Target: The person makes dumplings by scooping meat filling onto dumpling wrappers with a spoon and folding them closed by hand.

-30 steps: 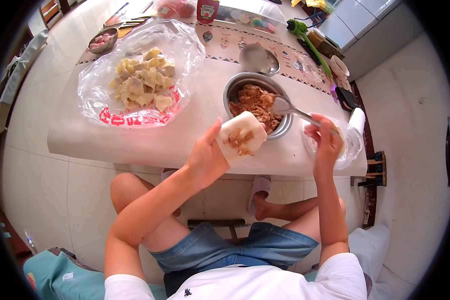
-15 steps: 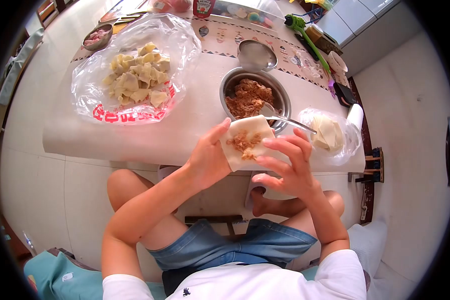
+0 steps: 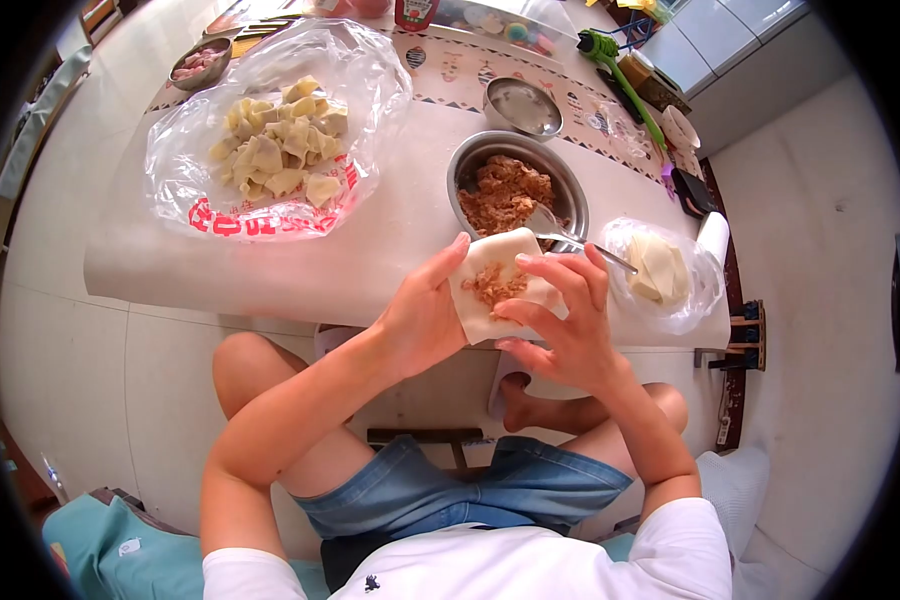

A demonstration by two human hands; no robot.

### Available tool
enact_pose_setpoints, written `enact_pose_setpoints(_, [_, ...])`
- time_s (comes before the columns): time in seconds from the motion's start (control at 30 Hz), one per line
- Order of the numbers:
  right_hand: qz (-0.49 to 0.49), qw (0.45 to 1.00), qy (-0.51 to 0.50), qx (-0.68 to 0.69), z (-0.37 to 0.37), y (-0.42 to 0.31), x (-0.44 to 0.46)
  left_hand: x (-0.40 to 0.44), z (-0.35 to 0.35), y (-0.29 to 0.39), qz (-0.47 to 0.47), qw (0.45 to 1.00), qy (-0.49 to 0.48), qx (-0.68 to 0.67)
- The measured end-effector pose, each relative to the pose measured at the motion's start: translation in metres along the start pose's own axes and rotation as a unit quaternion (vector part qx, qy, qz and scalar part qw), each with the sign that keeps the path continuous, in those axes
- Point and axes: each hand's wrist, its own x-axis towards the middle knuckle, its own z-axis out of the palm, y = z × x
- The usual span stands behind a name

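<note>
The left hand [image 3: 425,310] holds a flat, pale square of dough [image 3: 513,246], with its thumb on the near left edge and the rest of the hand by the lower left side. A small dab of brown filling [image 3: 494,284] sits in the middle of the square. The right hand [image 3: 570,320] is at the right side of the square, with its fingers bent and spread apart. Two fingertips reach over the dough, but I cannot tell how hard they press.

Just past the hands, a round metal bowl [image 3: 578,185] stands on the worktop [image 3: 390,270], with brown meat mix [image 3: 505,190] in it. A spoon [image 3: 570,238] rests with its round end in the mix and its handle over the rim. To the right, a clear bag [image 3: 705,290] holds a stack of dough squares [image 3: 658,265]. Behind the bowl is a smaller metal dish [image 3: 523,107]. Over to the left, a big clear bag with red print [image 3: 370,60] has a heap of folded dumplings [image 3: 282,145]. Past that is a little bowl of pink bits [image 3: 200,65].
</note>
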Motion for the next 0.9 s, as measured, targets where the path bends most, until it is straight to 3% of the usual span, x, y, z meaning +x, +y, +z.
enact_pose_setpoints(0.1, [-0.018,1.0,0.005,0.018,-0.007,0.007,0.0,0.003,0.001,-0.001,0.015,1.0,0.027,-0.001])
enact_pose_setpoints(0.3, [0.051,0.996,0.028,0.07,-0.02,0.006,0.016,0.002,0.007,0.001,0.003,0.999,0.033,-0.004])
enact_pose_setpoints(0.5, [-0.037,0.99,-0.019,-0.137,-0.004,0.015,0.007,0.002,0.003,0.002,0.018,1.0,0.012,-0.003])
enact_pose_setpoints(0.6, [-0.041,0.991,0.041,-0.122,-0.006,0.017,-0.003,0.003,0.003,0.0,0.025,0.998,0.055,0.002])
enact_pose_setpoints(0.8, [-0.13,0.985,0.077,-0.078,0.021,0.01,0.004,0.006,-0.002,-0.002,0.001,0.999,-0.029,-0.037])
enact_pose_setpoints(0.9, [-0.099,0.992,0.084,-0.008,0.016,0.01,0.007,0.005,-0.003,-0.002,0.009,0.999,-0.02,-0.029])
